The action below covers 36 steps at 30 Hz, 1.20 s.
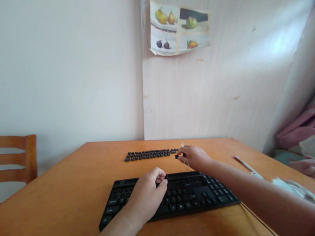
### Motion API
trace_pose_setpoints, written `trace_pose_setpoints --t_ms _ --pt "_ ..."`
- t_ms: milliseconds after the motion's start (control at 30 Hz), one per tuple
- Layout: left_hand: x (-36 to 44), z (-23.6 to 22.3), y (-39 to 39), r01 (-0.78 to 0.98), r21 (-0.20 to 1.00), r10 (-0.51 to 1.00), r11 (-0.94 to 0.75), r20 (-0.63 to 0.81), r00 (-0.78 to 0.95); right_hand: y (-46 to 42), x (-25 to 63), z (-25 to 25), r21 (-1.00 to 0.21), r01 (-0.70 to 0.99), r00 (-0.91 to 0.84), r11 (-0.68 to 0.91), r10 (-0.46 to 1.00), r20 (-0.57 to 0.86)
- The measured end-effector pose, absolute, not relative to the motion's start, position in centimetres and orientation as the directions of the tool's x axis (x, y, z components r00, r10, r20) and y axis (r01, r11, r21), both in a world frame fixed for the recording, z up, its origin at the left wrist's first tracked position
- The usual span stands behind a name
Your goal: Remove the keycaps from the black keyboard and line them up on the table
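A black keyboard (185, 204) lies in front of me, its upper rows showing bare places without keycaps. Over its middle, my left hand (152, 188) is closed, thumb and fingertips together; what they pinch, if anything, is hidden. Farther off, my right hand (193, 156) is closed, with a small black keycap (176, 156) at its fingertips. A thin whitish wire-like tool (182, 144) sticks up by those fingers, and thin strands hang below the palm. To the left of this hand, loose black keycaps (147, 154) stand in neat rows on the table.
The orange wooden table (71, 193) ends at a wall with a fruit picture sheet (179, 27). On the right lie a white pen-like stick (246, 164) and crumpled whitish material (295, 190). A cable (258, 219) runs from the keyboard. A chair (14, 159) stands left.
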<state>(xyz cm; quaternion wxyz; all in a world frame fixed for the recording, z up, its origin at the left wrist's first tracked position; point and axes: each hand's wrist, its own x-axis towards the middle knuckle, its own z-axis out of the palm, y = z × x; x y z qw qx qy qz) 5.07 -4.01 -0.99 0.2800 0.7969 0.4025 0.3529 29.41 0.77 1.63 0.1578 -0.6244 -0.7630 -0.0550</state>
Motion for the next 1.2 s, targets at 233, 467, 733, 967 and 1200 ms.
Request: trace_pose_setpoints --t_ms 233,467,733,967,1200 --pt "5.1 -1.3 -4.4 0.612 0.433 0.748 -0.662 0.428 0.507 6.1 30.6 0.0 -0.034 0.995 -0.087 0.095 0.98 0.181" --pt "5.3 -1.4 -4.9 0.624 0.345 0.709 -0.701 0.433 0.557 8.1 30.3 -1.3 0.013 0.995 -0.1 0.099 0.985 0.144" --pt "5.3 -1.4 -5.3 0.611 0.337 0.694 -0.716 0.427 0.579 8.8 29.9 -1.6 0.064 0.989 -0.141 0.134 0.982 0.125" --pt "5.3 -1.1 -5.3 0.616 0.336 0.7 -0.713 0.4 0.591 9.1 29.6 -1.8 0.085 0.985 -0.161 0.153 0.981 0.108" --pt "5.3 -1.1 -5.3 0.61 0.332 0.693 -0.719 0.398 0.601 9.1 29.6 -1.8 0.09 0.982 -0.178 0.168 0.977 0.116"
